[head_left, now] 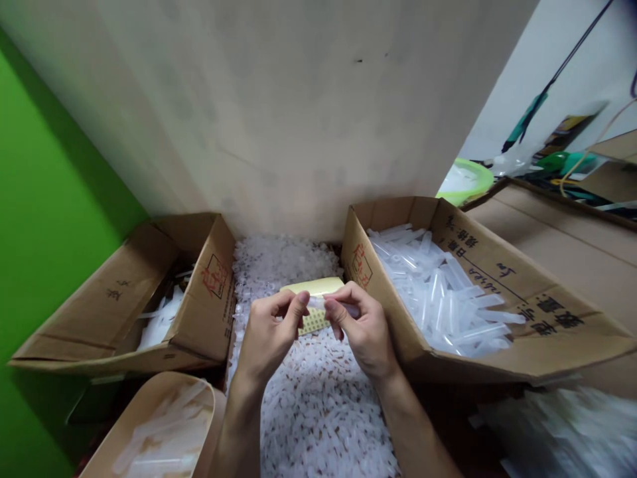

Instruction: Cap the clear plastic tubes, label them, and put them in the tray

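Observation:
My left hand (pixel 279 320) and my right hand (pixel 362 325) meet in the middle of the view, both closed in a pinch. Between them lies a short translucent plastic tube (pixel 316 302), held roughly level. The right fingers wrap its body, and its far end pokes out past them. At the tube's other end are the left fingertips; whether they grip a separate small part there is too small to tell. Just behind and below the hands, a yellow sheet with rows of small dots (pixel 312 323) rests on a heap of small translucent plastic pieces (pixel 323 405).
On the right stands a cardboard box (pixel 497 265) full of translucent tubes (pixel 442 299). Another cardboard box (pixel 199 318) at left holds white pieces. A beige bin (pixel 217 405) with tubes sits at lower left. Blurred clear bags (pixel 567 431) lie lower right. A pale panel (pixel 279 119) rises behind.

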`<act>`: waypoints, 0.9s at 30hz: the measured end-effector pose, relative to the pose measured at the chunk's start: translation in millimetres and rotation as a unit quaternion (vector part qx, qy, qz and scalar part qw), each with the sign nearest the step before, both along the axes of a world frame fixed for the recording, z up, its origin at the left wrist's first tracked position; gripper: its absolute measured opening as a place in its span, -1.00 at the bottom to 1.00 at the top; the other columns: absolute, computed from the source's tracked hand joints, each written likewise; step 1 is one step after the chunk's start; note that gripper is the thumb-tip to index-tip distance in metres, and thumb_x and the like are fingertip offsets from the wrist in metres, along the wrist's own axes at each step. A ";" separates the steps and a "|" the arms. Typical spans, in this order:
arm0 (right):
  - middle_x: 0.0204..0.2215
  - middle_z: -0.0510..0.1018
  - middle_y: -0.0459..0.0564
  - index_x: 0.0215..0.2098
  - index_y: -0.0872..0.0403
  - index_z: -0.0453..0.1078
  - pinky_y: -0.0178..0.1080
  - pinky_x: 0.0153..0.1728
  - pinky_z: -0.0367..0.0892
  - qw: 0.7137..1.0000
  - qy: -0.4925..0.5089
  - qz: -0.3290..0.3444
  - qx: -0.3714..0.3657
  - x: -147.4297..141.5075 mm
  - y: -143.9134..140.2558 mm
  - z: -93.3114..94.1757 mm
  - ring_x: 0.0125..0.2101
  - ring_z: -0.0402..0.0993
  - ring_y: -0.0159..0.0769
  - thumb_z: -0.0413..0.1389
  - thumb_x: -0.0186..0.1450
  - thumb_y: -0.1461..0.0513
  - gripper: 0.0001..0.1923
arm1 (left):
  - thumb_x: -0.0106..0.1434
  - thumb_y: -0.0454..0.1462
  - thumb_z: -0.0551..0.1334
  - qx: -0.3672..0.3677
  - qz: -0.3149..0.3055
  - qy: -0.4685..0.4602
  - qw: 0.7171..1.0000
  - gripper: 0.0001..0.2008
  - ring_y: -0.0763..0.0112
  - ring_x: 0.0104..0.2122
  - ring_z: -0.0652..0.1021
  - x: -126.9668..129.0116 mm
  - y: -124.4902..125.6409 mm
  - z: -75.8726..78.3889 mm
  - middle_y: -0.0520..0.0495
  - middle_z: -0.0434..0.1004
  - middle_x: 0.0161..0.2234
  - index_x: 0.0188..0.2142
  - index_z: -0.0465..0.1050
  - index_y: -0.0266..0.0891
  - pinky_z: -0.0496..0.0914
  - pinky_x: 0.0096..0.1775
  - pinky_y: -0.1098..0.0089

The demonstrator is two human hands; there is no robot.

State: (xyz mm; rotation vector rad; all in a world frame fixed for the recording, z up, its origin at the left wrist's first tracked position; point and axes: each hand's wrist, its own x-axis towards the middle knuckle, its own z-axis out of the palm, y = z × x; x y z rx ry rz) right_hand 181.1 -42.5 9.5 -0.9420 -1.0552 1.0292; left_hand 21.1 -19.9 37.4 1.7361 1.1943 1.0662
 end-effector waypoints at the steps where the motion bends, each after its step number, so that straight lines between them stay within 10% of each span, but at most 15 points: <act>1: -0.59 0.40 -0.19 -0.40 0.07 0.40 -0.39 -0.67 0.12 1.000 0.005 0.003 -0.008 0.4 -0.2 0.0 -0.70 0.21 -0.50 0.30 0.33 0.00 -0.65 | 0.41 0.03 0.23 0.005 -0.008 0.000 1.000 -0.53 0.47 -0.60 0.47 0.3 0.1 -0.5 0.02 0.45 -0.60 -0.49 0.49 -0.24 0.32 -0.51 0.49; 10: -0.44 0.51 -0.07 -0.46 0.05 0.48 -0.32 -0.42 0.40 0.994 -0.042 -0.041 0.092 -0.2 0.1 -0.6 -0.41 0.47 -0.32 0.36 0.28 0.12 -0.74 | 0.42 0.07 0.20 -0.047 -0.032 -0.023 0.998 -0.53 0.49 -0.66 0.34 5.2 0.2 -3.3 0.09 0.32 -0.68 -0.46 0.45 -0.23 0.22 -0.56 0.48; 18: -0.67 0.43 -0.21 -0.42 0.07 0.40 -0.45 -0.84 0.03 0.983 0.156 0.060 -0.083 -6.5 -2.2 -0.1 -0.84 0.07 -0.57 0.42 0.18 0.00 -0.61 | 0.43 -0.35 0.21 0.241 -0.077 0.074 0.965 -0.92 0.42 -0.33 0.57 -9.0 8.1 -9.7 -0.02 0.60 -0.31 -0.20 0.49 -0.20 0.42 -0.22 0.49; 23: -0.74 0.34 -0.29 -0.38 0.06 0.45 -0.45 -0.86 0.02 0.964 0.234 0.022 -0.124 -11.9 2.9 -2.0 -0.85 -0.08 -0.61 0.47 0.09 0.00 -0.60 | 0.45 -0.32 0.21 0.210 -0.097 0.115 0.966 -0.85 0.31 -0.10 0.63 -6.1 18.0 -31.1 -0.11 0.64 -0.10 -0.02 0.49 -0.17 0.48 -0.02 0.36; 27: -0.55 0.46 -0.14 -0.41 0.04 0.56 -0.37 -0.50 0.44 0.984 0.175 -0.004 0.012 -10.1 -1.5 12.7 -0.59 0.37 -0.45 0.39 0.24 0.00 -0.70 | 0.32 -0.27 0.36 0.189 -0.058 0.210 0.957 -0.53 -0.05 0.25 0.46 5.1 22.9 -63.8 -0.30 0.50 0.20 0.20 0.41 -0.19 0.35 0.25 -0.05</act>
